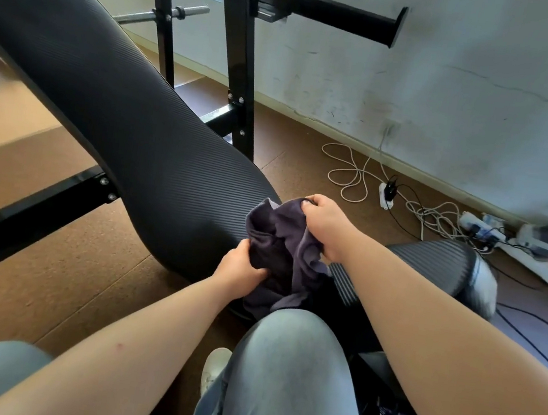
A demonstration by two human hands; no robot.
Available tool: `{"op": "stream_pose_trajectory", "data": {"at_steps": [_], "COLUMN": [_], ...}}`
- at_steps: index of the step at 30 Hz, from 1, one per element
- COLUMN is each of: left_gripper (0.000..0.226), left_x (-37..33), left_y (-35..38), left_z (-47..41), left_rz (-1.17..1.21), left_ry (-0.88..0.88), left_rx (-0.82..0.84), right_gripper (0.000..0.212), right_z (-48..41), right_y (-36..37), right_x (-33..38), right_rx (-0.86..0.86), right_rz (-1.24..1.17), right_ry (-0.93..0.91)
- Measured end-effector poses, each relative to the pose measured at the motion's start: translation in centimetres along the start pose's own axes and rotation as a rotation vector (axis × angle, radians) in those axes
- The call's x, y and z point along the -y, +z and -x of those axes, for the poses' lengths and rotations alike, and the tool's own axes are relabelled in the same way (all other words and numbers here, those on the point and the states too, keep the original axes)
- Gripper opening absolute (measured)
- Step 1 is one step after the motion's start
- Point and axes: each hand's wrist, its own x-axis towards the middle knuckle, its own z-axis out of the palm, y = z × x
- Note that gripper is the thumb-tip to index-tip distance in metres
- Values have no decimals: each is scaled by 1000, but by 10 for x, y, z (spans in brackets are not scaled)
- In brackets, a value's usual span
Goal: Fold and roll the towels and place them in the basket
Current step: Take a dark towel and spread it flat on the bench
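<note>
Dark purple towel (281, 249) bunched at the near end of the black bench pad (120, 126), left hand (241, 267) gripping its lower edge, right hand (325, 227) clutching the top.

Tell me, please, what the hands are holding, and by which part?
One dark, crumpled towel, in both hands: the right hand grips its upper edge, the left hand grips bunched cloth at its lower left.

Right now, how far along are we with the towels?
Nothing looks finished: no rolled towel or basket shows in this view. In hand: one dark towel, bunched and unfolded, held by the left hand low and the right hand at its top, by the end of the black bench. Left: folding, rolling and placing it.
</note>
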Motion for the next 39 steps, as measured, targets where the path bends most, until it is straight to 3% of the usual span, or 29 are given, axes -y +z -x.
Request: {"op": "stream_pose_trajectory", "data": {"at_steps": [3, 5, 7, 9, 11, 14, 16, 19, 21, 24, 27, 30, 34, 37, 39], "left_gripper": [50, 45, 44, 44, 36, 44, 30, 25, 38, 67, 62, 50, 83, 87, 72], "left_x": [2, 0, 0, 2, 5, 8, 4, -10, -18, -18, -15, -14, 4, 6, 5], "left_y": [-3, -9, -14, -20, -21, -21, -20, -18, -19, -21, -23, -31, -28, -20, -18], "left_z": [0, -3, -7, -8, -9, -9, -6, -9, -6, 8, 7, -3, -5, 5, 11], "left_rz": [207, 454, 721, 911, 936, 474, 330, 725, 924, 717, 637, 586, 154, -79, -238], "left_ry": [-51, -109, -136, -129, -124, -133, -79, -81, -53, 92, 142, 40, -171, 10, 290], "left_rx": [-95, -133, -82, 41, 82, -160, -320, -176, 33, 157, 2, -173, -399, -581, -564], "right_gripper": [37, 62, 66, 44, 37, 47, 33, 18, 25, 32, 23, 10, 8, 7, 8], "right_z": [3, 7, 9, 7, 6, 1, 0, 1, 4, 11, 11, 8, -1, 1, 2], "right_y": [-8, -15, -16, -15, -11, -6, -3, -1, -1, -4, -6, -13, -27, -19, -9], "right_x": [0, -2, -4, -6, -6, -7, -7, -6, -6, -1, 6, 16, 18, 10, 4], "right_rx": [61, 199, 350, 398, 405, 416, 344, 190, 273, 369, 249, 20, -61, -64, -40], "right_rz": [114, 485, 778, 644, 378, 95, 22, 114, -22, -154, -256, -431, -517, -428, -399], "right_ry": [33, 5, 11, 63, 81, 93, 41, -92, -49, 62, 16, -34, -78, -69, -53]}}
